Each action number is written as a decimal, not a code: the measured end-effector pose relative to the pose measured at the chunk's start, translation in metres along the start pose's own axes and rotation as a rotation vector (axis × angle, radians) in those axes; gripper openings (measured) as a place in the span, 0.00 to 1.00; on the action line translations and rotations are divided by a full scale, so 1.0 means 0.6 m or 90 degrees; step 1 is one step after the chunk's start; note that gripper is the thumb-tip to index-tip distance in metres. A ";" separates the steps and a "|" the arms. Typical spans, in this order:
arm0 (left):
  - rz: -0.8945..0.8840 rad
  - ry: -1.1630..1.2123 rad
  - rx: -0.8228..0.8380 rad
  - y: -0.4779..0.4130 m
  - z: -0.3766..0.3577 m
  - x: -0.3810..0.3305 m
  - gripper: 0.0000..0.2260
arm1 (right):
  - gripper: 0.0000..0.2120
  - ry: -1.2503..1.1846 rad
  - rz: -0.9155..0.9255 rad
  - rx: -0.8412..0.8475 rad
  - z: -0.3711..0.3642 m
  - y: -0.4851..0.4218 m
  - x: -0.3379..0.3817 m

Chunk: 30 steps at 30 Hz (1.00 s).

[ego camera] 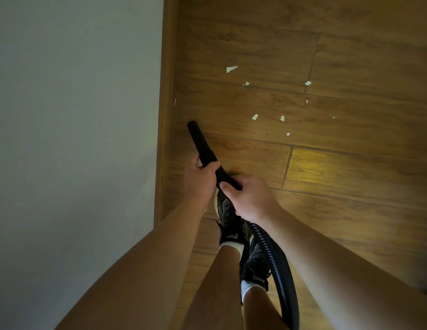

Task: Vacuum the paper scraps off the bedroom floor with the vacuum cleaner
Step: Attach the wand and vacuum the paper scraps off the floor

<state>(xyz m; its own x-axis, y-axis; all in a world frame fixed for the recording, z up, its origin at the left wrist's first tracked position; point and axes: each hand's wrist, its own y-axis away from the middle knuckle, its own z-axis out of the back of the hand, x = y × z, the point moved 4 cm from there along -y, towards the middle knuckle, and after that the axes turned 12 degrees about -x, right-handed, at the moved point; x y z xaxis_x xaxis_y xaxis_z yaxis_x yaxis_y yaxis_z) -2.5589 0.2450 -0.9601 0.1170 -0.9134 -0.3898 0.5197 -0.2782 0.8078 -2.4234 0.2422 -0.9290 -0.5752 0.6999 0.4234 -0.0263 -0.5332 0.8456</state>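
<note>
Item: vacuum hose (274,253), black, ribbed, ending in a smooth rigid nozzle (195,135). I see the nozzle sticking out ahead of both hands, its tip low and near the baseboard (165,91); I cannot tell if it touches the floor (350,175). The hose trails back behind my right hand, curving past the shoes (231,225) and out of view; the cleaner body is not visible.

Hands: left hand (199,184) wrapped around the tube at the front, fingers curled over the top; right hand (251,200) clenched on the ribbed part just behind it. Both closed on the hose, close together but apart.

Paper scraps (255,117): small white torn bits, about ten, lying flat or slightly curled, scattered ahead of and to the right of my hands. The largest scrap (231,68) lies farthest ahead; one sliver (175,102) sits against the baseboard, just beyond the tip.

Handling note: I judge none of the visible scraps is collected yet. I would take the baseboard sliver first, then sweep rightward in slow passes, keeping the tip low and approaching each bit from above, since light paper may skitter away if nudged

Surrounds: wood-plank floor, pale wall (76,115) to the left of my hands
</note>
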 end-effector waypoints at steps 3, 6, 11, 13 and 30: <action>-0.013 0.001 -0.008 -0.012 0.004 -0.018 0.20 | 0.15 -0.008 -0.006 0.006 -0.004 -0.014 0.017; -0.031 0.001 -0.015 -0.029 0.007 -0.042 0.18 | 0.16 -0.006 -0.006 0.012 -0.007 -0.031 0.040; -0.026 0.002 -0.026 -0.054 0.006 -0.065 0.16 | 0.16 0.017 0.002 0.024 -0.002 -0.058 0.077; -0.022 0.007 -0.032 -0.061 0.005 -0.073 0.14 | 0.16 0.021 0.010 0.018 0.000 -0.066 0.087; -0.047 -0.018 0.055 -0.051 -0.050 -0.116 0.21 | 0.17 -0.059 -0.002 -0.054 0.045 -0.062 0.080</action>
<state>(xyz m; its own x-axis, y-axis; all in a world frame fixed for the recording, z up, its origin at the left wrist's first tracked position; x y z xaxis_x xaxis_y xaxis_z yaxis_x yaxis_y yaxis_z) -2.5573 0.3260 -0.9707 0.0566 -0.8975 -0.4374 0.4512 -0.3678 0.8131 -2.4281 0.3083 -0.9315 -0.4973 0.7400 0.4529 -0.0987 -0.5669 0.8179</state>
